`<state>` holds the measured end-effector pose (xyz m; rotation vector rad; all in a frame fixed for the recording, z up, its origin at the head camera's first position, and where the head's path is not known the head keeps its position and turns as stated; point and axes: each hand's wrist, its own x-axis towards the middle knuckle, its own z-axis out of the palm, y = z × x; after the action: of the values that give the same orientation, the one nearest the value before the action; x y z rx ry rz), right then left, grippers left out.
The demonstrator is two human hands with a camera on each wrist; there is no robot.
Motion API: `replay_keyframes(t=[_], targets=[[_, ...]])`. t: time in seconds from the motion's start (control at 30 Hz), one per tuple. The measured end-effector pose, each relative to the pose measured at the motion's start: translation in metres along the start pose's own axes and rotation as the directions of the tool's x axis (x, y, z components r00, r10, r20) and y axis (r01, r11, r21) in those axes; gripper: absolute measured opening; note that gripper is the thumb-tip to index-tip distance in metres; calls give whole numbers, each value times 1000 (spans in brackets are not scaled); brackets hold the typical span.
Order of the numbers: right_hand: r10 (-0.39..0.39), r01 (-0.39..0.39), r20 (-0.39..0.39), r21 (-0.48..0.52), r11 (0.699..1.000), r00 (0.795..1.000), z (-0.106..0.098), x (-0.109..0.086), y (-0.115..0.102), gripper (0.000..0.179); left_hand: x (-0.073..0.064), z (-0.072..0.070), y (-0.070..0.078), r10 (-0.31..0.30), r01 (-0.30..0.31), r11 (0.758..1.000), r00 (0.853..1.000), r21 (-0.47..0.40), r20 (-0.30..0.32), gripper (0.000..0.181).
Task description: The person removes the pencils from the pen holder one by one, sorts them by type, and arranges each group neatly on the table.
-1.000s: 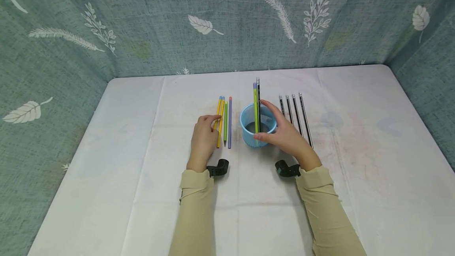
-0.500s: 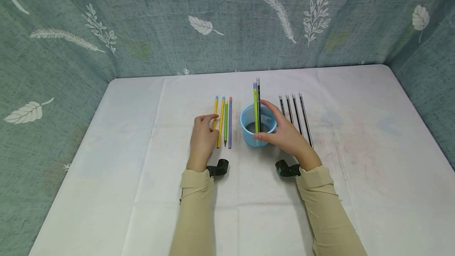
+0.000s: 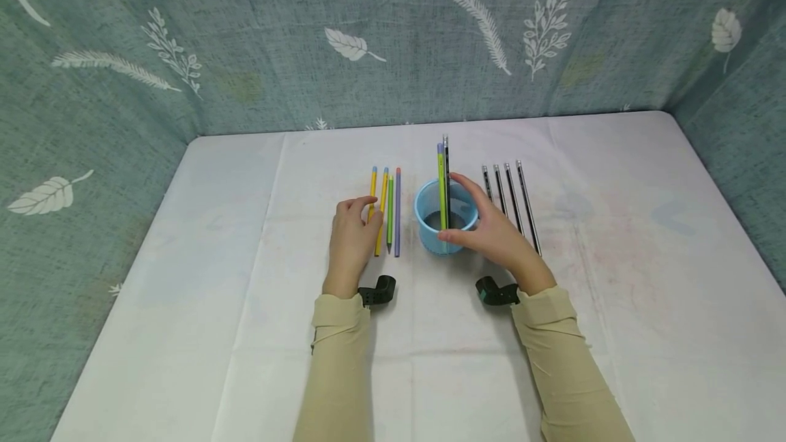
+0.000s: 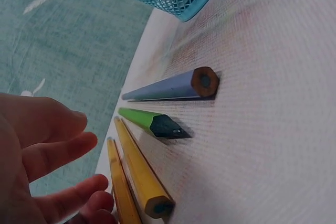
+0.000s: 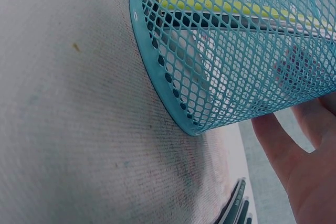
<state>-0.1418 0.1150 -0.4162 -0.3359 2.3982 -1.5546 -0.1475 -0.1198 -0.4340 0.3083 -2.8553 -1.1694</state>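
A blue mesh pencil cup (image 3: 431, 229) stands upright on the table, and my right hand (image 3: 491, 234) grips it from the right side. Inside lean a lime-green pencil (image 3: 441, 183) and a black pencil (image 3: 447, 162). My left hand (image 3: 353, 237) is over the left row of pencils, thumb and fingers apart, pinching nothing. That row has a yellow pencil (image 3: 372, 186) nearest the fingers, a second yellow pencil (image 4: 140, 174), a green pencil (image 4: 142, 117) with a dark point, and a purple pencil (image 4: 170, 85). The hand partly hides the first yellow pencil in the head view.
Several black pencils (image 3: 523, 189) with silver ends lie in a row right of the cup, partly behind the right hand. White cloth (image 3: 184, 292) covers the table. A green leaf-patterned curtain (image 3: 393, 39) rises along the back and sides. Each wrist wears a black camera.
The leftmost yellow pencil has shifted left, leaving a gap to the other yellow one. My left thumb has since spread away from the fingers. The right hand and cup have stayed still.
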Motion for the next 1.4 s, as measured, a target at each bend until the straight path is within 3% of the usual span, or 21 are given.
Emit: replay_keyframes(t=[0.3,0.6,0.87,1.07,1.4], targets=[[4,-4,9,-6,1000,1000,0,0,-1,88,0,-1,9,110,-116,990,991,-82,-70,28],[10,-10,-11,-1,1000,1000,1,0,-1,89,-3,-2,16,267,-290,935,954,-206,-133,26],[9,-9,4,-1,1000,1000,0,1,-1,91,-5,2,21,361,-359,881,931,-307,-53,34],[3,-3,8,5,1000,1000,0,1,0,88,-8,8,30,372,-349,882,928,-317,13,43],[4,-4,3,29,1000,1000,-1,1,0,88,-14,14,40,409,-360,873,908,-328,91,44]])
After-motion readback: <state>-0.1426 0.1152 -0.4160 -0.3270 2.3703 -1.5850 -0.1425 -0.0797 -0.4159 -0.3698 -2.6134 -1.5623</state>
